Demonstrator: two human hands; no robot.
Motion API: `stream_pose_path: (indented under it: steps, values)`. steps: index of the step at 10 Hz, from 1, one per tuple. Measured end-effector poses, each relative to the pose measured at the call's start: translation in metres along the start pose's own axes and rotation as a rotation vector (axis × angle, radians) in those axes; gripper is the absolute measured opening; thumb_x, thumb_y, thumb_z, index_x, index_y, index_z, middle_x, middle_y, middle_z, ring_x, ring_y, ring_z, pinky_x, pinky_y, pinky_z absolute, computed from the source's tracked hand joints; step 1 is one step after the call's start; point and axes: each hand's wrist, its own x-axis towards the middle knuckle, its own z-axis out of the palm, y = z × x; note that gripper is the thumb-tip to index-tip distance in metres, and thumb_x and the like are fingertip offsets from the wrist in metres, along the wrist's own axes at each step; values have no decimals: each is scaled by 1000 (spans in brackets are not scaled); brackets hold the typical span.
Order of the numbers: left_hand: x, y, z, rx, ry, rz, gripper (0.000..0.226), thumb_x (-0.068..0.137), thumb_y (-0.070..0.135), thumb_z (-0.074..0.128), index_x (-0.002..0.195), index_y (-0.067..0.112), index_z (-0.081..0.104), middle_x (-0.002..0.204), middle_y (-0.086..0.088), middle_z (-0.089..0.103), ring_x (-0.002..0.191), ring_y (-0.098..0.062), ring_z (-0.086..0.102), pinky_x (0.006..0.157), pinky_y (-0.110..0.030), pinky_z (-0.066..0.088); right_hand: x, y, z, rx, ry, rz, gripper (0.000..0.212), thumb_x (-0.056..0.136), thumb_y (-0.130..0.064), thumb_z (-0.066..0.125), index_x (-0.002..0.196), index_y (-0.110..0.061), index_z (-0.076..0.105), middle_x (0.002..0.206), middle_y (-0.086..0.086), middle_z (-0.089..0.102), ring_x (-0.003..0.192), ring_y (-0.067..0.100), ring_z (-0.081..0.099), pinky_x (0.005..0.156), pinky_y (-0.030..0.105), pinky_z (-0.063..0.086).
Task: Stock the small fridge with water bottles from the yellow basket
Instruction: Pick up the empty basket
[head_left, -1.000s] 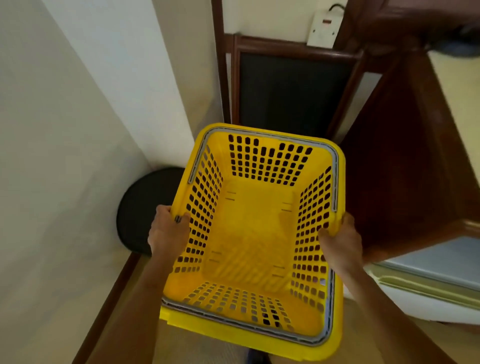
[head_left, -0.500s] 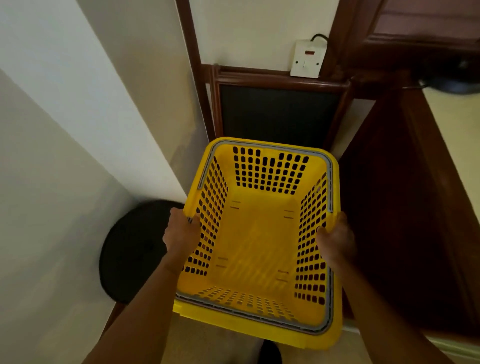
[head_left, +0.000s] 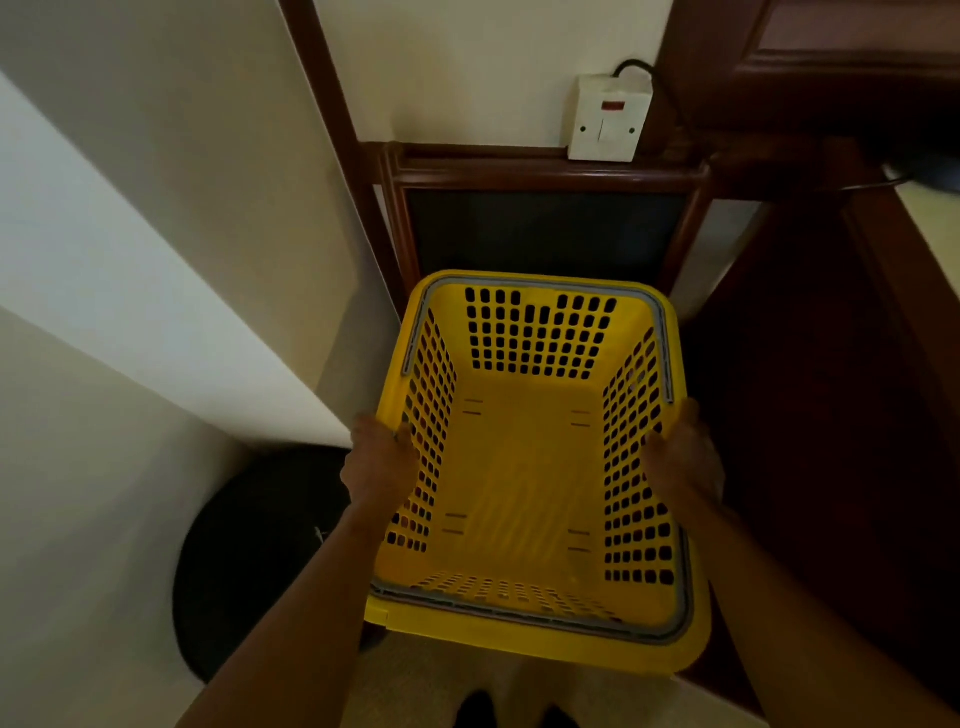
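- Holding a yellow basket (head_left: 535, 338) out in front at about waist height, a person looks down into it from above.
- The left hand (head_left: 382, 462) grips the basket's left rim, fingers curled over the edge; the right hand (head_left: 680, 457) grips the right rim the same way. Both forearms reach in from the bottom of the view.
- The basket is a perforated plastic crate with a grey handle folded flat round the rim. Its floor is bare: no water bottles show inside it.
- Beyond the basket stands a dark panel (head_left: 540, 234) in a wooden frame (head_left: 545, 174), with a white switch box (head_left: 608, 119) on the wall above it.
- A dark wooden cabinet (head_left: 831, 389) lies to the right, and a round black object (head_left: 260, 561) sits on the floor to the left, against a pale wall.
- The small fridge is not in view.
- Judging by the empty basket, the stocking looks finished and the basket is being carried off or put away.
- The next move probably calls for choosing a spot and lowering the basket level with both hands, keeping it away from the wooden frame and cabinet.
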Motion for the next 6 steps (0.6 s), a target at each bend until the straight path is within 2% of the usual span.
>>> stream_pose_path:
  steps: [1, 2, 3, 4, 5, 6]
  values:
    - [8, 10, 5, 35, 12, 10, 34, 101, 41, 48, 111, 12, 35, 110, -10, 56, 95, -39, 65, 80, -49, 48, 15, -6, 0, -20, -4, -21, 52, 96, -20, 54, 140, -10, 30, 121, 19, 57, 81, 30, 61, 59, 32, 43]
    - [11, 10, 10, 87, 42, 50, 36, 102, 39, 46, 116, 8, 36, 110, -14, 56, 92, -39, 66, 78, -48, 50, 22, -8, 5, -58, -15, -19, 56, 94, -17, 56, 140, -11, 25, 127, 20, 52, 74, 28, 59, 54, 31, 43]
    - [15, 7, 14, 135, 64, 124, 33, 102, 36, 46, 117, 8, 35, 110, -14, 52, 91, -39, 65, 74, -48, 51, 25, -10, 7, -92, -36, -39, 66, 91, -18, 60, 143, -11, 20, 133, 21, 46, 81, 34, 65, 52, 33, 47]
    - [14, 3, 18, 188, 90, 241, 33, 100, 29, 49, 121, 9, 34, 112, -16, 48, 92, -40, 64, 67, -45, 50, 25, -12, 5, -192, -78, -83, 93, 86, -24, 69, 152, -4, 6, 143, 22, 37, 114, 39, 58, 72, 43, 55]
    - [7, 4, 12, 352, 85, 319, 67, 89, 22, 63, 142, 2, 26, 128, -21, 43, 112, -43, 53, 78, -54, 53, 16, -13, -4, -360, -55, -184, 103, 87, -32, 66, 155, -1, -6, 160, 20, 14, 142, 38, 29, 102, 48, 43]
    - [-9, 6, 9, 556, 108, 454, 90, 86, 28, 67, 153, 0, 14, 153, -23, 25, 137, -44, 32, 102, -61, 38, -2, -16, -11, -452, -19, -332, 92, 93, -32, 53, 156, -4, -8, 165, 17, -7, 152, 35, -1, 119, 51, 17]
